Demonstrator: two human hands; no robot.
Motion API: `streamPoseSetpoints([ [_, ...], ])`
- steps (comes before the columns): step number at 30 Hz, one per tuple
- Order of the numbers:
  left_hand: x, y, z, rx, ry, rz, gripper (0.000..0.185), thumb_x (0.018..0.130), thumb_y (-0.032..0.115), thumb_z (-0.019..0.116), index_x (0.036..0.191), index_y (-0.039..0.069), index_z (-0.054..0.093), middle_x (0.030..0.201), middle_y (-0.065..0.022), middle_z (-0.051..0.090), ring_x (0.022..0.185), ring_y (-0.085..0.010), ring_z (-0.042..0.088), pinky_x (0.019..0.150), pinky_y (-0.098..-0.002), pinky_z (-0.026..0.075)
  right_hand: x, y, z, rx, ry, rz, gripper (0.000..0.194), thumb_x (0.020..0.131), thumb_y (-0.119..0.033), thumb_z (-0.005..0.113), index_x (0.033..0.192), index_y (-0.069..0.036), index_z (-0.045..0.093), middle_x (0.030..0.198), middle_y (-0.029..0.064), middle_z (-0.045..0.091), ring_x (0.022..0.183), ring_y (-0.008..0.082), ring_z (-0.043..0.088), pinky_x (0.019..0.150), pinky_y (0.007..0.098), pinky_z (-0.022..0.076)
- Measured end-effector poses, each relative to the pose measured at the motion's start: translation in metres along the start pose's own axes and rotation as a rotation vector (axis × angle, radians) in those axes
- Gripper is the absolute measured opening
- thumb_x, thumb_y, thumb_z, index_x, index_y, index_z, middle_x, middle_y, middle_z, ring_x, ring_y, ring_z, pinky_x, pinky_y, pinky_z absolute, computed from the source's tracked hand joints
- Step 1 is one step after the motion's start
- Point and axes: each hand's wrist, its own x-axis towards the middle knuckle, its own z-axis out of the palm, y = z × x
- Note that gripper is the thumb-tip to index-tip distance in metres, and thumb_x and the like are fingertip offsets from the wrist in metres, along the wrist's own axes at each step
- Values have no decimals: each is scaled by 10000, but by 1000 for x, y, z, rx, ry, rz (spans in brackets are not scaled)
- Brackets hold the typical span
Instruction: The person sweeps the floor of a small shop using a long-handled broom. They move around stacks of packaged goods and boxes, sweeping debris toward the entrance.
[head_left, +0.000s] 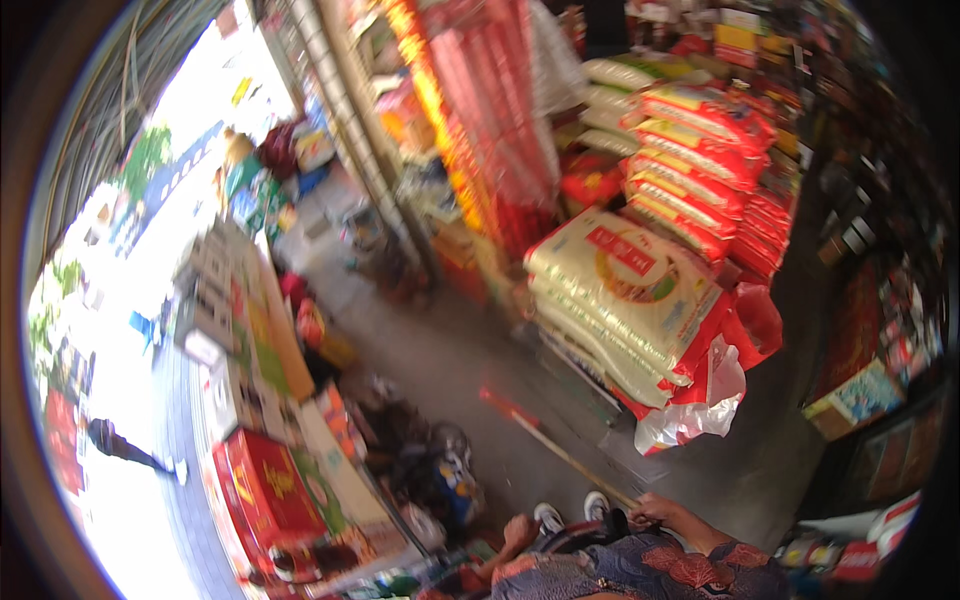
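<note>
My right hand (651, 510) is closed around the end of a thin wooden stick (574, 463), which slants away over the floor to a red, blurred head (508, 406). Near my waist my left hand (521, 531) is curled, the fingers bent; whether it holds something cannot be made out. Both hands are in front of my patterned shirt (637, 562), with my shoes (596, 506) just beyond them.
Stacked white sacks (622, 285) stand right of the stick, with red sacks (690, 172) behind. A display of boxes, one red (270, 487), lines the left. Dark bags (442, 457) lie on the floor beside it. A person (127, 446) is outside.
</note>
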Motion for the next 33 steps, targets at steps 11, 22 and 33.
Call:
streamPoseSetpoints([
  [11,30,-54,-45,177,143,-135,451,770,525,573,764,92,697,779,-166,659,788,-350,642,689,-455,502,38,37,-34,-62,54,21,87,787,-75,648,789,11,637,620,20,592,478,70,510,410,216,337],
  [22,41,47,-3,-41,-58,-63,445,755,512,608,800,81,708,796,-149,674,830,-308,659,734,-414,499,42,37,-40,-193,82,52,156,736,-115,700,814,12,653,763,82,683,591,96,607,423,241,393],
  [33,67,87,-60,-56,-117,596,283,785,345,651,745,66,640,708,-196,606,652,-374,612,564,-424,487,-5,0,-14,-302,134,22,184,735,-185,692,780,-39,590,549,10,495,442,112,476,387,272,351],
])
